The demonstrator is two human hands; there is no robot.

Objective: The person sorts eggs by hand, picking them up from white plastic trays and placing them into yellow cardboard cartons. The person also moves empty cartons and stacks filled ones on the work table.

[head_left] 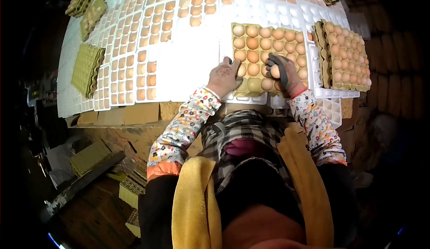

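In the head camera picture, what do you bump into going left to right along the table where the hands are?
Stack of empty greenish cardboard egg trays → white plastic egg grid → gloved left hand → open cardboard tray of brown eggs → gloved right hand → full egg tray stack.

Bright white sorting table (188, 70) — dim, cluttered floor (89, 195) beneath.

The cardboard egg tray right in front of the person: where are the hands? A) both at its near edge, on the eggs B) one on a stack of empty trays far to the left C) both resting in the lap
A: the left hand and right hand both sit on eggs at the near edge of the cardboard egg tray.
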